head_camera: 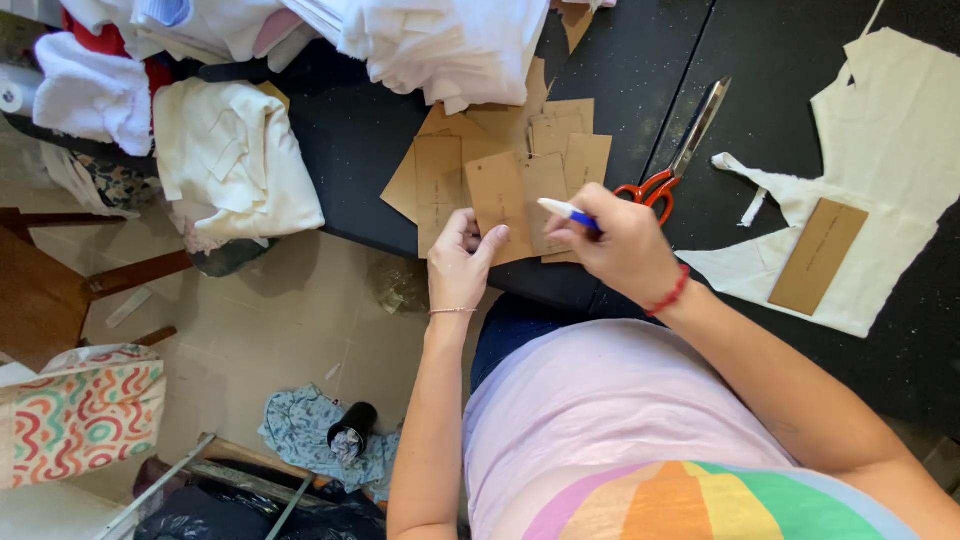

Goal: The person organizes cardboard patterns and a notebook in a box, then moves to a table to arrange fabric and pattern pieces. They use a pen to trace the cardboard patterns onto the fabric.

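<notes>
— What was seen in the head view, at the hands?

— The right hand (622,243) was closed around a blue-and-white pen (568,212), its tip held over a fan of brown cardboard pattern pieces (520,175). The left hand (460,262) was laid at the near edge of the black table (360,140), with thumb and fingers pinched on the lower edge of one cardboard piece (495,200). A red cord was worn on the right wrist and a thin bracelet on the left.

— Where were the cardboard pieces lying?

— They were spread overlapping on the table, just in front of the person, partly tucked under a heap of white cloth (440,40) at the far side. Whether the pen tip was touching the cardboard could not be told.

— What else was on the table?

— Orange-handled scissors (680,150) were laid just beside the right hand, blades pointed away. Further right, a cut piece of cream fabric (890,130) was spread flat, and a single brown cardboard strip (818,256) was rested on it. A folded cream garment (235,160) was draped over the table's left edge.

— And below the table?

— A tiled floor (290,320) was seen, with a wooden stool (45,290) at the left, a cushion in wavy colours (80,415), and a patterned blue rag (310,430) beside a small dark cylinder (352,425).
</notes>
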